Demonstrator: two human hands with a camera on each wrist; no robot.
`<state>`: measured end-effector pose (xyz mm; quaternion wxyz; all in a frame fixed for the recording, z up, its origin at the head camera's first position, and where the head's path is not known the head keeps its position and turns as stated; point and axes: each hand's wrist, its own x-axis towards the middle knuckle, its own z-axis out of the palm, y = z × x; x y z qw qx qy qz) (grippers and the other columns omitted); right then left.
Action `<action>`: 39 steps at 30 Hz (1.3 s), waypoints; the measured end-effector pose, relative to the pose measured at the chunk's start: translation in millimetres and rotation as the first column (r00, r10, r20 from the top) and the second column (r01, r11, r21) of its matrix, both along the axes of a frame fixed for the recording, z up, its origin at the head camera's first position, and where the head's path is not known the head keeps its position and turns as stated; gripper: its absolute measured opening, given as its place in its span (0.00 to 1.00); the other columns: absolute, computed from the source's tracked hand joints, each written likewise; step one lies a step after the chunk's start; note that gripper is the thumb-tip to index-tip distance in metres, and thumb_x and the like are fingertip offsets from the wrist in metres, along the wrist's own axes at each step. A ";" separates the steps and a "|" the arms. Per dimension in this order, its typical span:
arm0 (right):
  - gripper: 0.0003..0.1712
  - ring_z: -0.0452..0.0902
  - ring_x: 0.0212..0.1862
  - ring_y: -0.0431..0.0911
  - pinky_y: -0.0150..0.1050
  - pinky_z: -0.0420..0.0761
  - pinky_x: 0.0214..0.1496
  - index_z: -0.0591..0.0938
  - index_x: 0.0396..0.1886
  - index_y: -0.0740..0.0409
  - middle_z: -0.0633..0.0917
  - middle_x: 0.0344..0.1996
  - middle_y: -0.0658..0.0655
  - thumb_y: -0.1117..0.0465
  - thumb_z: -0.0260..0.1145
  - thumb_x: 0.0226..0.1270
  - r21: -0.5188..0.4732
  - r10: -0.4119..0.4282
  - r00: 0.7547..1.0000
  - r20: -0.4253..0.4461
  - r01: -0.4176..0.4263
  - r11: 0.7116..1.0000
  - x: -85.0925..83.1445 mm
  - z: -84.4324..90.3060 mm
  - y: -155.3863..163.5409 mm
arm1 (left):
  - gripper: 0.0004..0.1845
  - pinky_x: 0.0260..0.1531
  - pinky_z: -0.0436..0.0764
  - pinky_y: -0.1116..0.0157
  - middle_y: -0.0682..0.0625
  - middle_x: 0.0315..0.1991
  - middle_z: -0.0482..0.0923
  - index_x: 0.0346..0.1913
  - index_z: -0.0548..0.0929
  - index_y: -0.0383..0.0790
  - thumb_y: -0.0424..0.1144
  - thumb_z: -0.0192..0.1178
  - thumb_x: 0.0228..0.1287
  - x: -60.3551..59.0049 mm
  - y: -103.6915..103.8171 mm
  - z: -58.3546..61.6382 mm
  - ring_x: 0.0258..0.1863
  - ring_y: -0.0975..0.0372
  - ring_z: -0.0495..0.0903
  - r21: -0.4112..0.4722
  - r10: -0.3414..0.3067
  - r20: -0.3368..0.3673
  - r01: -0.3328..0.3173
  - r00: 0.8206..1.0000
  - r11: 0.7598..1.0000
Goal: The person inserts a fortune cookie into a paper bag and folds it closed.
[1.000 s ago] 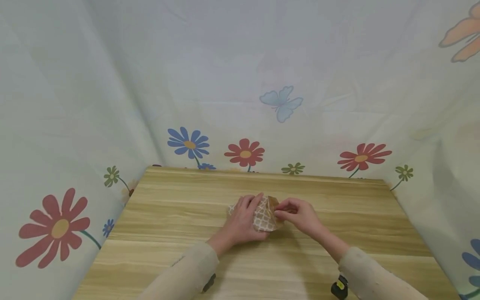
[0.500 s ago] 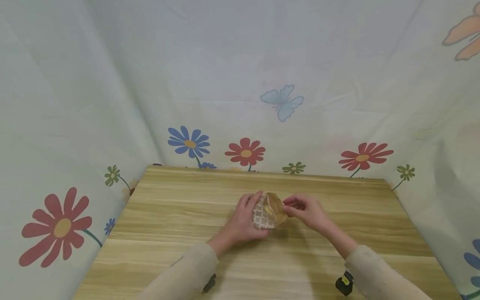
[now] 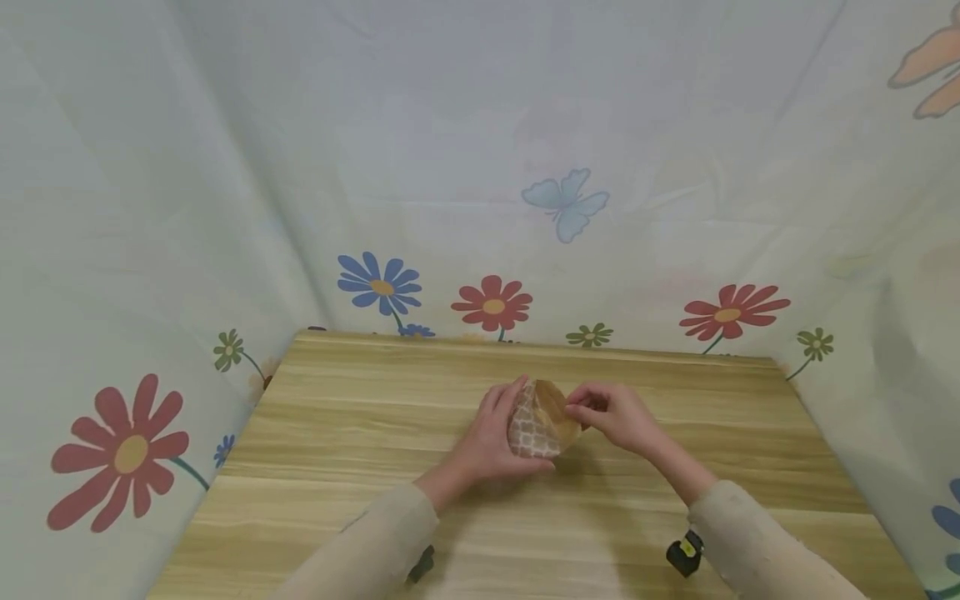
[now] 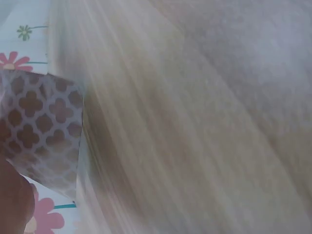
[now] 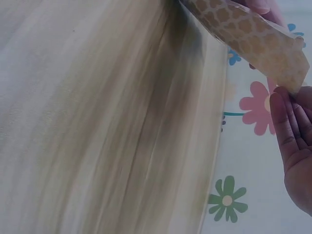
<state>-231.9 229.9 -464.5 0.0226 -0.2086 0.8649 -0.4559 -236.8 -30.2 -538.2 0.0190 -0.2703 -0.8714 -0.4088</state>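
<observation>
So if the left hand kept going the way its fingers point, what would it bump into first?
The left hand already holds the patterned paper. Past that, its fingers point up the table toward the flowered curtain, probably with nothing between.

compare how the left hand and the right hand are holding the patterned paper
The left hand wraps the patterned paper from its left side, fingers spread along the printed face; the right hand only pinches its right edge with curled fingertips. The left hand covers much of the paper, the right hand very little. Both hands wear beige sleeves and work above the wooden table.
</observation>
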 end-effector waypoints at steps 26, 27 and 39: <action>0.04 0.83 0.33 0.44 0.41 0.86 0.37 0.90 0.43 0.61 0.90 0.32 0.55 0.64 0.74 0.73 -0.004 0.010 0.998 0.060 -0.010 1.000 -11.5 -7.3 7.3 | 0.20 0.60 0.82 0.57 0.50 0.54 0.86 0.58 0.86 0.44 0.54 0.54 0.84 -20.1 2.3 17.5 0.54 0.59 0.82 0.151 -0.010 0.206 -0.021 0.978 0.988; 0.04 0.83 0.33 0.44 0.40 0.86 0.37 0.90 0.42 0.61 0.90 0.32 0.55 0.64 0.74 0.73 -0.005 0.012 0.998 0.065 -0.011 1.000 -12.1 -8.2 7.4 | 0.18 0.57 0.82 0.58 0.52 0.52 0.86 0.56 0.87 0.45 0.54 0.55 0.84 -20.6 2.6 17.7 0.51 0.60 0.82 0.160 -0.012 0.220 -0.024 0.975 0.987; 0.07 0.84 0.37 0.43 0.37 0.85 0.41 0.90 0.45 0.62 0.90 0.35 0.55 0.63 0.73 0.75 -0.020 0.017 0.989 0.144 -0.014 1.000 -20.9 -21.7 10.3 | 0.11 0.46 0.80 0.62 0.56 0.41 0.85 0.45 0.88 0.47 0.48 0.62 0.81 -21.9 3.4 11.0 0.43 0.62 0.80 0.231 -0.004 0.326 -0.076 0.945 0.970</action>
